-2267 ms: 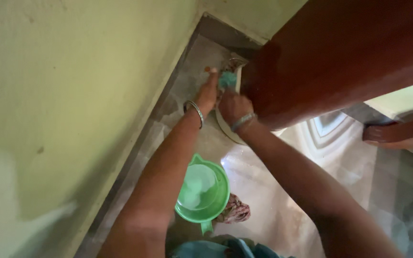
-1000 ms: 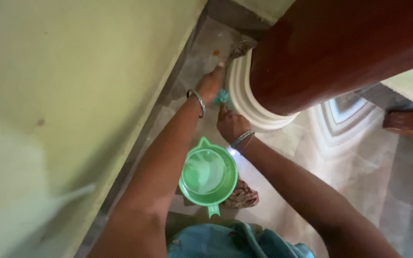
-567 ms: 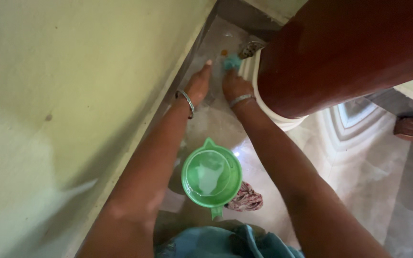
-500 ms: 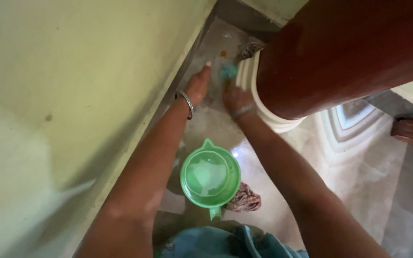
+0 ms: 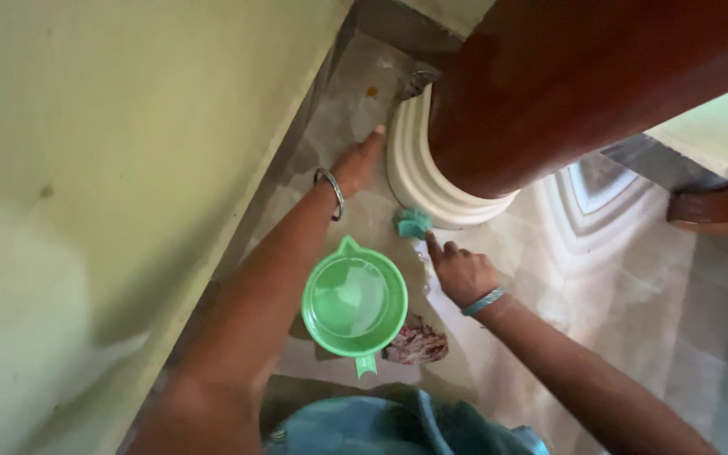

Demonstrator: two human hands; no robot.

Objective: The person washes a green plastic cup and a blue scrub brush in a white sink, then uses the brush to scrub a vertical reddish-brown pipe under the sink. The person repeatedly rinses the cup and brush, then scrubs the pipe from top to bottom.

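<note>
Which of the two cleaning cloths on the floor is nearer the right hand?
The teal scrub pad at the white pillar base, just beyond the right hand fingertips. The crumpled brownish rag lies further back, beside the green jug.

We see a small teal scrub pad (image 5: 413,223) lying on the wet floor, touching the foot of the white ribbed pillar base (image 5: 419,173). It is crumpled and lies flat.
</note>
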